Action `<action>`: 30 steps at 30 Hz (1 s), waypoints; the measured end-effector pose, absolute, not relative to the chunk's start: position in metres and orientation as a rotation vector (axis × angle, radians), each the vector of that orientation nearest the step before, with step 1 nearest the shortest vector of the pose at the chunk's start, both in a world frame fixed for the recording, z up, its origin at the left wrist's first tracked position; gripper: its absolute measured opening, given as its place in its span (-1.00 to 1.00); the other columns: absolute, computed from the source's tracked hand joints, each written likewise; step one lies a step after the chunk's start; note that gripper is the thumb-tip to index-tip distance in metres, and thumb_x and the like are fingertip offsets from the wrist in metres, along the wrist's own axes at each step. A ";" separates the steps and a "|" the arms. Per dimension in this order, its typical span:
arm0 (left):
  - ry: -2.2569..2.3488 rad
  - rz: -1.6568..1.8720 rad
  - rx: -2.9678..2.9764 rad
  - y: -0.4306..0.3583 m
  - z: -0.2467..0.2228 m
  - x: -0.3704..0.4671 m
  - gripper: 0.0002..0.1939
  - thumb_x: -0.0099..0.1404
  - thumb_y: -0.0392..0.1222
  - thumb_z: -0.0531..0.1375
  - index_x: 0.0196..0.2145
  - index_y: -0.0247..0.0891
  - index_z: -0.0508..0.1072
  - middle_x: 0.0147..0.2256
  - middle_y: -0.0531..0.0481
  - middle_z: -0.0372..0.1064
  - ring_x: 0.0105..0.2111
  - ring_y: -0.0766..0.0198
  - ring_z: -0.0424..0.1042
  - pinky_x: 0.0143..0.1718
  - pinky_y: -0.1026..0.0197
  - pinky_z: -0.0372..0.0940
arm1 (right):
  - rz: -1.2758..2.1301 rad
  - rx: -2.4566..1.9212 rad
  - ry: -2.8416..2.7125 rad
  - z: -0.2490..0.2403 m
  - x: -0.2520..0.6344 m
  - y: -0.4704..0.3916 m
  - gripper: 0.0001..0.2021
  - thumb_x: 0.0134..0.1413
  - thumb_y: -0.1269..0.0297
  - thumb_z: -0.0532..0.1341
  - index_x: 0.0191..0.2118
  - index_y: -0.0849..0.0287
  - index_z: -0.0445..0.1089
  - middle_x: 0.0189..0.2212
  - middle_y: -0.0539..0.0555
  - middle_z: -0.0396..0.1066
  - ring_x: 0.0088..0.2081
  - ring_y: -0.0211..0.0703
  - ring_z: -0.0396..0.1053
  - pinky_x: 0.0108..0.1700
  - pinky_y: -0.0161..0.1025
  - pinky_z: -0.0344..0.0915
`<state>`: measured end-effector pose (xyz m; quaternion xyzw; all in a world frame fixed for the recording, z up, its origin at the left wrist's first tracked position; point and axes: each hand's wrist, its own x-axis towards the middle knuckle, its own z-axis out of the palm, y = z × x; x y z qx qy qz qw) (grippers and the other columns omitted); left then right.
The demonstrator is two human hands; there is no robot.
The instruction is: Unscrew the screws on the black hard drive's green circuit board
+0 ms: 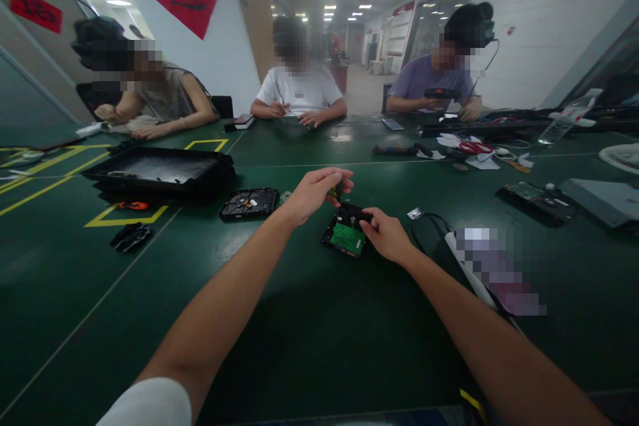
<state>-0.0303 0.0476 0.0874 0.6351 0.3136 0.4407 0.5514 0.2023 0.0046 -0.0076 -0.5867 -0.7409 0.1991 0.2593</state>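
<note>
A hard drive (pixel 348 238) with a green circuit board lies on the green table in front of me, board side up. My right hand (pixel 383 231) grips its right edge between thumb and fingers. Above the drive's far end, my left hand (pixel 322 192) is closed in a pinch; whatever small thing it holds is too dark and small to name. Left of my left hand lies a second hard drive (pixel 249 204), and a small circuit board (pixel 285 198) is partly hidden behind that hand.
Stacked black trays (pixel 160 170), an orange tool (pixel 134 205) and black gloves or cloth (pixel 130 237) lie left. At right are a white power strip (pixel 469 269), another drive (pixel 536 203), a grey box (pixel 602 200) and a bottle (pixel 569 118). Several people sit across the table.
</note>
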 end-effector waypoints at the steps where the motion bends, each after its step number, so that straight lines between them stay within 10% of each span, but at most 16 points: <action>1: 0.757 1.053 1.536 0.047 0.088 -0.030 -0.66 0.39 0.04 0.26 -0.07 -0.28 0.60 -0.14 -0.17 0.56 -0.17 0.19 0.51 -0.37 0.28 0.39 | 0.535 -1.594 -2.008 -0.008 0.202 0.005 -0.65 0.42 0.18 0.17 0.21 0.13 0.37 -0.37 -0.01 0.49 -0.38 -0.17 0.40 -0.34 -0.24 0.17; 21: 0.819 1.133 1.653 0.046 0.083 -0.025 -0.65 0.36 0.04 0.34 -0.24 -0.25 0.33 -0.33 -0.08 0.53 -0.35 0.29 0.49 -0.46 0.31 0.35 | 0.557 -1.592 -2.012 -0.004 0.202 0.004 -0.65 0.43 0.20 0.17 0.23 0.16 0.35 -0.39 -0.01 0.49 -0.39 -0.17 0.40 -0.36 -0.24 0.14; 30: 0.721 1.025 1.507 0.048 0.086 -0.028 -0.56 0.44 0.18 0.18 -0.17 -0.29 0.55 -0.28 -0.12 0.48 -0.26 0.20 0.48 -0.39 0.26 0.37 | 0.580 -1.606 -1.997 -0.003 0.201 0.002 -0.66 0.43 0.19 0.17 0.22 0.13 0.36 -0.38 -0.02 0.49 -0.39 -0.18 0.40 -0.36 -0.24 0.18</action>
